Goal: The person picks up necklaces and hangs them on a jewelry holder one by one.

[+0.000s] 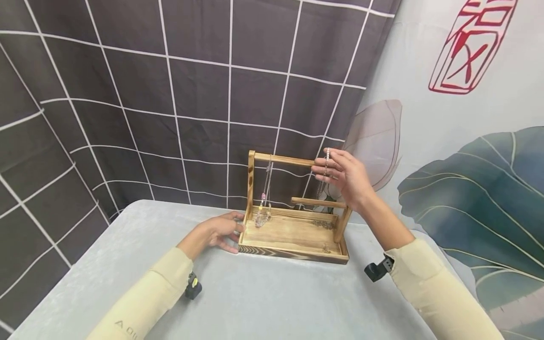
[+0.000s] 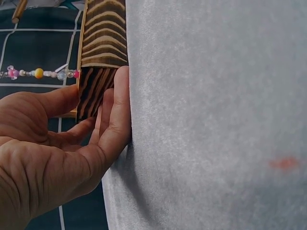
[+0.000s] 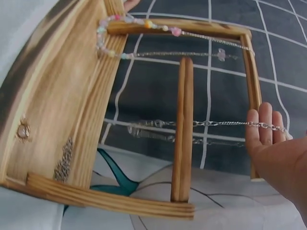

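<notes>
A wooden jewelry stand (image 1: pixel 289 233) with a tray base stands on the table. My left hand (image 1: pixel 223 231) holds its left end; in the left wrist view the thumb touches the rim and the fingers lie along the end wall, low by the cloth. My right hand (image 1: pixel 346 177) is raised at the right end of the top bar (image 1: pixel 286 160), fingers straight. A silver chain necklace (image 3: pixel 218 123) with pale beads runs across those fingers and hangs down behind the short lower bar (image 3: pixel 184 129). A colorful beaded necklace (image 1: pixel 263 203) hangs from the top bar's left part.
In the tray lie a small heap of chain (image 3: pixel 63 160) and a small ornament (image 3: pixel 23 130) near the front right. A pale cloth covers the table (image 1: pixel 263 293). Behind the stand hangs a dark gridded curtain (image 1: pixel 199 89), with a printed leaf panel (image 1: pixel 480 189) to the right.
</notes>
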{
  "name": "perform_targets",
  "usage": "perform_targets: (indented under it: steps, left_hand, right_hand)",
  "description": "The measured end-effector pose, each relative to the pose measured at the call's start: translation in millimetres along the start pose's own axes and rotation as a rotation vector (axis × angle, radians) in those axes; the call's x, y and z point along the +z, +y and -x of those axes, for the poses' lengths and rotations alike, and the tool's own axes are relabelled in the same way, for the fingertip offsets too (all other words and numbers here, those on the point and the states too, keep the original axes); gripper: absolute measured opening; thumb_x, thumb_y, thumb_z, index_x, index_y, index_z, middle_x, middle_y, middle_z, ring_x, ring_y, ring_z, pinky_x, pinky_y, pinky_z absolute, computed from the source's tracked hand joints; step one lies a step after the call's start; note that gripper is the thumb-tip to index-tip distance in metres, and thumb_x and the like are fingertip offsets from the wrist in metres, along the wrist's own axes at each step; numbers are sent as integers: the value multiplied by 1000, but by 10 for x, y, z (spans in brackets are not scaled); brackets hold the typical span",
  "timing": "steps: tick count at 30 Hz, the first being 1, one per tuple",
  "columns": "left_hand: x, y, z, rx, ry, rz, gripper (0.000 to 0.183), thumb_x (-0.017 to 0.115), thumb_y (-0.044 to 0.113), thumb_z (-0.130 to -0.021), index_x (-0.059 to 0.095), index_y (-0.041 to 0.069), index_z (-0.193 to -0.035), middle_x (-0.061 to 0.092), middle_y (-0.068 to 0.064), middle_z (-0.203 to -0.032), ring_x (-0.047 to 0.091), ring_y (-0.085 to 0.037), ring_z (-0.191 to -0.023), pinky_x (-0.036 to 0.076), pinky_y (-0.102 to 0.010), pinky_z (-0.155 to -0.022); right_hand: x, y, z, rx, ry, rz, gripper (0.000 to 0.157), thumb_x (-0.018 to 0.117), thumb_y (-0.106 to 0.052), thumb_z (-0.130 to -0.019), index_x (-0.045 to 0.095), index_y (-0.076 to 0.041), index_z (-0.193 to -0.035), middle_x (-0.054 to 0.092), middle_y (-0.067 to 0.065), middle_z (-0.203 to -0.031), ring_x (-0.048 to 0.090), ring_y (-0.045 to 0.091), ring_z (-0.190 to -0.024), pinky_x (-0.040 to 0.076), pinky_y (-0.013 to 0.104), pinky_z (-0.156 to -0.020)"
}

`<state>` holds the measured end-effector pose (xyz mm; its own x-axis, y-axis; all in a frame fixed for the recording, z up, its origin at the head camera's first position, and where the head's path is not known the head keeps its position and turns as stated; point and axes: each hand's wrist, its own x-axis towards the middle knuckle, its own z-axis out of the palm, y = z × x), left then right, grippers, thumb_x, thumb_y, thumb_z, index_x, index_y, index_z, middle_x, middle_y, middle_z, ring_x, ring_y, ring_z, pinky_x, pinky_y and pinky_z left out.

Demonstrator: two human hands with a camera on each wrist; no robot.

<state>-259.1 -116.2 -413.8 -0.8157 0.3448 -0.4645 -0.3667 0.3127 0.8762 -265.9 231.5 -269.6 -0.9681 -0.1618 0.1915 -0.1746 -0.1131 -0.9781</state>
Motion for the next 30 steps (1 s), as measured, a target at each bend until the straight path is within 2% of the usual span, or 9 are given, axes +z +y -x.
perform_targets:
  steps: [5,13,19,30]
  left_hand:
    - [-3,4,-15,-6,3,0,61,54,8,-114,33,7,-171,71,-23,-122,72,-34,-112,76,-53,-89]
    - [-9,20,-18,-11,4,0,62,54,10,-114,32,8,-172,71,-23,-121,72,-34,-112,76,-53,-90]
    - [-3,27,-21,-17,0,2,63,54,10,-114,32,8,-173,71,-24,-122,73,-34,-113,76,-53,-90]
    - [-5,37,-18,-24,0,10,63,53,8,-114,31,7,-173,70,-25,-126,73,-38,-119,75,-54,-93]
  right_hand:
    - [88,46,1,11,-11,-19,34,47,-28,-123,54,-5,-147,85,-5,-112,83,13,-105,70,29,-101]
    - [204,153,10,26,-50,6,47,46,-26,-123,46,2,-160,84,-8,-113,82,11,-107,70,27,-102]
    - [264,244,15,33,-52,6,41,45,-24,-123,49,-1,-156,85,-10,-112,83,10,-107,69,27,-102]
    - [402,381,17,42,-74,25,44,47,-24,-122,47,0,-159,83,-10,-117,81,9,-110,68,27,-105]
